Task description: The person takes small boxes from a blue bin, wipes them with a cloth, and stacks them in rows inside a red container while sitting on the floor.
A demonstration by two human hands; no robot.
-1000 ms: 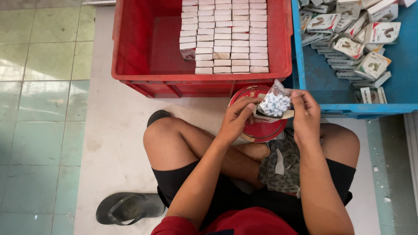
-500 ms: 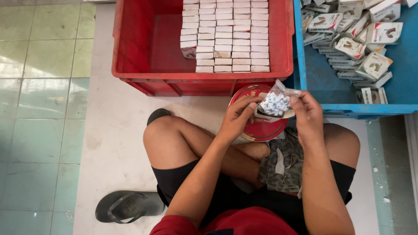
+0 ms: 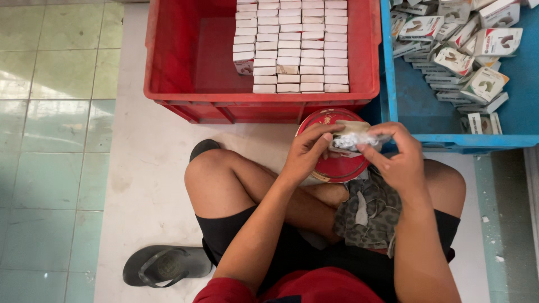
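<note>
Head view, looking down on a person seated cross-legged on the floor. The left hand (image 3: pixel 306 154) and right hand (image 3: pixel 401 160) meet over the lap and pinch a small clear packet (image 3: pixel 355 139) of pale contents between them, fingers closed on its two ends; the packet sits flattened and level, just above a round red tin (image 3: pixel 331 163) that rests on the legs. A patterned cloth (image 3: pixel 368 216) lies in the lap beneath the right wrist.

Ahead stands a red crate (image 3: pixel 191 73) in which small white boxes (image 3: pixel 292 47) are stacked in tidy rows on the right side, the left part bare. To the right, a blue crate (image 3: pixel 387 67) holds loose printed cartons (image 3: pixel 466 56) lying at all angles. A dark sandal (image 3: pixel 168 266) lies on the tiles by the left leg.

Step in hand, as judged: the packet is being folded or pressed flat between both hands. The next move would call for a firm two-handed pinch kept on the ends, so the contents do not slip out, and one hand freed only once the packet holds its shape.
</note>
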